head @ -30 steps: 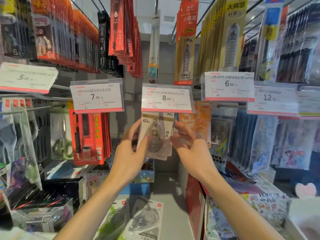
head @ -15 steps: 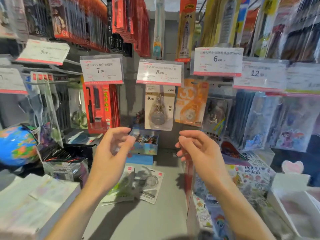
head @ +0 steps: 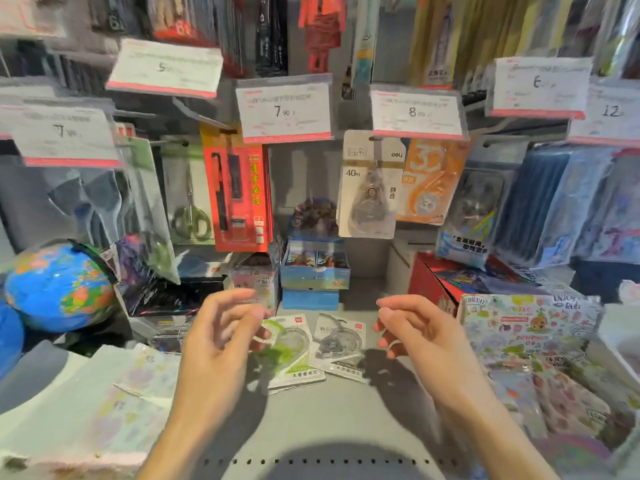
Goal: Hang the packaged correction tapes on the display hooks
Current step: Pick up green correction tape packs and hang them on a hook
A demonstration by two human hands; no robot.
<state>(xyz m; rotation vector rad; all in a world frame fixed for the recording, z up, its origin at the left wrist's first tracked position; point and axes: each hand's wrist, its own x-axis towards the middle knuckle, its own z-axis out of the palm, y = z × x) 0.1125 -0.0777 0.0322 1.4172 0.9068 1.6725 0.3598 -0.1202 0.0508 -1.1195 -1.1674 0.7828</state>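
- Two packaged correction tapes lie flat on the grey shelf [head: 329, 420] at lower centre: the green-trimmed pack [head: 294, 355] and the grey pack [head: 341, 344], side by side, long axes running roughly toward the back of the shelf, hang-holes at the far end.
- One tape pack [head: 372, 185] hangs upright under the 8.00 tag [head: 417, 112], upper centre.
- My left hand [head: 221, 344] and right hand [head: 419, 334] hover over the packs, fingers loosely curled, holding nothing.
- I judge pickup comes next: pinch one pack, stand it upright, thread its hole onto the hook.
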